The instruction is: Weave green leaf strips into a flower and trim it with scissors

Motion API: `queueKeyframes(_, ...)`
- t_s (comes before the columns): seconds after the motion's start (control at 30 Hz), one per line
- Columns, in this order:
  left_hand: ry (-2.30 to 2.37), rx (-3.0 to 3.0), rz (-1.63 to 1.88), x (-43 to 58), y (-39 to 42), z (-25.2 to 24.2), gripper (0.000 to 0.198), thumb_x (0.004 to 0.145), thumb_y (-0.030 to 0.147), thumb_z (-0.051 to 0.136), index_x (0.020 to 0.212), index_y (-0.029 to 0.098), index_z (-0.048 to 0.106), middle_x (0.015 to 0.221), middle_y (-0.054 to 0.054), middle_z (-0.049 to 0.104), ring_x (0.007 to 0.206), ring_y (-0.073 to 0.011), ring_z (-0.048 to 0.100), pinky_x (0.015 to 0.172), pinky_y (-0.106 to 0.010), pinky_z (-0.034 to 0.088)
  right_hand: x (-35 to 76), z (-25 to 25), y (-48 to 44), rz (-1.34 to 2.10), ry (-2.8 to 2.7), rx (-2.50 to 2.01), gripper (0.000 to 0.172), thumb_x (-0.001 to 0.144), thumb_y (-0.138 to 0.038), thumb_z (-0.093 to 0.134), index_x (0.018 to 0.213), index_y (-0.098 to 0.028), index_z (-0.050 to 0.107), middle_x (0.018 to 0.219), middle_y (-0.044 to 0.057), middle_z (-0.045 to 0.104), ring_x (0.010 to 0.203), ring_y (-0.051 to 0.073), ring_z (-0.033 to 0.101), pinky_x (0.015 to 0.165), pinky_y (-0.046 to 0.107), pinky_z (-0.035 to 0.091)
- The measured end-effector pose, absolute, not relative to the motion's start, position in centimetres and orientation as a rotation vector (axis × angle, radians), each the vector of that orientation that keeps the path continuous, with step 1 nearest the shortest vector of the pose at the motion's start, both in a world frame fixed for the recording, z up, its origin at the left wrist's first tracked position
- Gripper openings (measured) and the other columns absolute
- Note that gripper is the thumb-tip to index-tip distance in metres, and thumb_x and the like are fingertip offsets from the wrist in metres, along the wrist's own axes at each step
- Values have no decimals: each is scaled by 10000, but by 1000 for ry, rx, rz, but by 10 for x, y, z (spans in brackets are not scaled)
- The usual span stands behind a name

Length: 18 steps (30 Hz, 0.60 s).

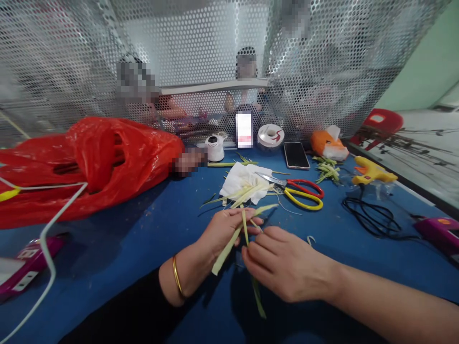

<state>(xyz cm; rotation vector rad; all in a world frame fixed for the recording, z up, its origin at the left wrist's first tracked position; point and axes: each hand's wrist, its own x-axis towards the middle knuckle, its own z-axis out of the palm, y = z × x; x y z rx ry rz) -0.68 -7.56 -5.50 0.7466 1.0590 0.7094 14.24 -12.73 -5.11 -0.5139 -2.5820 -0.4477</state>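
Pale green leaf strips (226, 252) cross one another between my two hands above the blue table. My left hand (220, 230), with a gold bangle at its wrist, pinches them where they cross. My right hand (285, 263) is closed on one narrow strip (245, 227), and a darker length hangs below its fingers. Its fingertips are partly hidden behind the knuckles. Just beyond my hands, more pale strips (247, 191) lie on a white tissue (233, 177). Scissors (304, 193) with one red and one yellow handle rest beside the tissue, blades pointing left.
A red plastic bag (143, 153) fills the left side, with a white cable (48, 243) in front. At the back are a thread spool (215, 149), a ribbon roll (270, 137) and a phone (296, 155). A yellow glue gun (375, 173) and black cord (373, 215) lie right.
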Motion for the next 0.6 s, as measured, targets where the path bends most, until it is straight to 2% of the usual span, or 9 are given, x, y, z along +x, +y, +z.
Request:
queueKeyframes(0.13, 1050, 657, 772, -12, -72, -49, 158, 772, 250, 699, 878, 134, 688, 900, -92, 734, 589, -85, 662, 291, -99, 221, 137, -60, -125, -623, -2712, -551, 209, 904, -116, 452, 837, -119, 650, 709, 69, 609, 636, 197, 534, 622, 366, 391)
queueKeyframes(0.2, 1004, 635, 791, -14, -72, -47, 129, 803, 239, 668, 865, 129, 696, 859, -60, 729, 594, -74, 655, 312, -86, 277, 137, -64, -122, -665, -2727, -600, 203, 900, -105, 449, 889, -91, 651, 748, 92, 624, 680, 217, 561, 651, 386, 420)
queueKeyframes(0.33, 941, 562, 745, -15, -71, -48, 161, 843, 227, 624, 817, 97, 714, 705, -29, 691, 503, -43, 593, 472, -98, 470, 138, -67, -120, -553, -2718, -605, 225, 907, -95, 428, 986, -59, 635, 824, 126, 652, 758, 229, 592, 757, 419, 456)
queueKeyframes(0.47, 999, 543, 781, -10, -73, -49, 104, 808, 180, 660, 785, 87, 698, 716, -69, 702, 529, -72, 621, 504, -132, 506, 136, -65, -123, -336, -2559, -550, 261, 918, -119, 414, 1077, -66, 614, 778, 89, 666, 720, 203, 586, 732, 386, 477)
queueKeyframes(0.6, 975, 518, 798, -4, -78, -51, 50, 776, 150, 684, 790, 103, 675, 701, -66, 714, 557, -107, 646, 545, -181, 516, 130, -58, -125, -390, -2449, -576, 258, 908, -101, 444, 1099, -81, 617, 838, 88, 684, 763, 201, 592, 797, 388, 464)
